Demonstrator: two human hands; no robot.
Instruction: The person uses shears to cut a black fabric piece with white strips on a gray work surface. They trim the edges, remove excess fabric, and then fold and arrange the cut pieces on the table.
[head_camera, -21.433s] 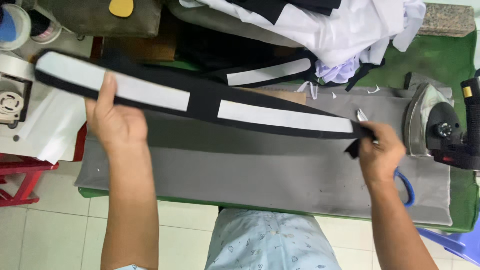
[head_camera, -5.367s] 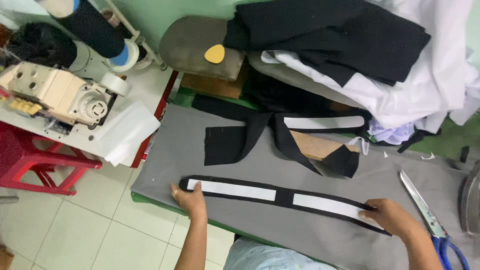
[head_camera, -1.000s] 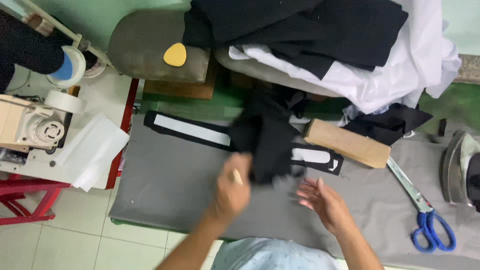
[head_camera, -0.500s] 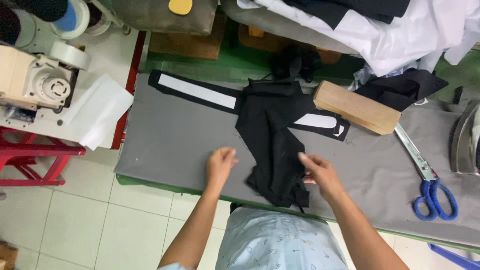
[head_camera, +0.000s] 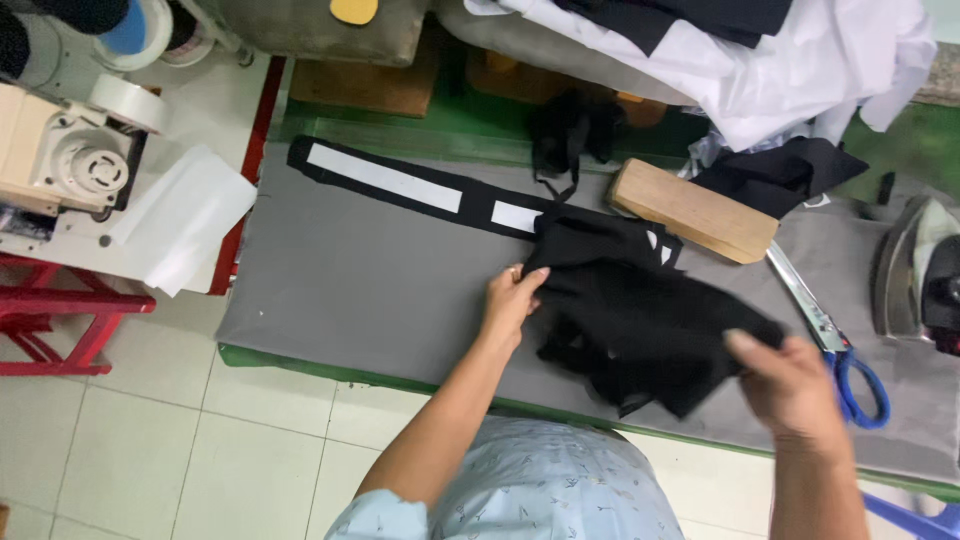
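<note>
Grip, left hand (head_camera: 510, 300): fingers pinched on the left edge of the black fabric piece (head_camera: 640, 320).
Grip, right hand (head_camera: 790, 385): closed over the same piece's right corner, at 4 o'clock from the left hand.
Fabric: bunched, lying on the grey surface (head_camera: 350, 280), overlapping the end of the black strip with white patches (head_camera: 390, 180).
Surroundings: wooden block (head_camera: 690, 210) at 1 o'clock, scissors (head_camera: 830, 330) at 3 o'clock, iron (head_camera: 920, 275) at the far right.
Step, judged: spreading or turning the bunched piece.
Next move, judged: needs both edges drawn apart, flat, clear of strip and block.
</note>
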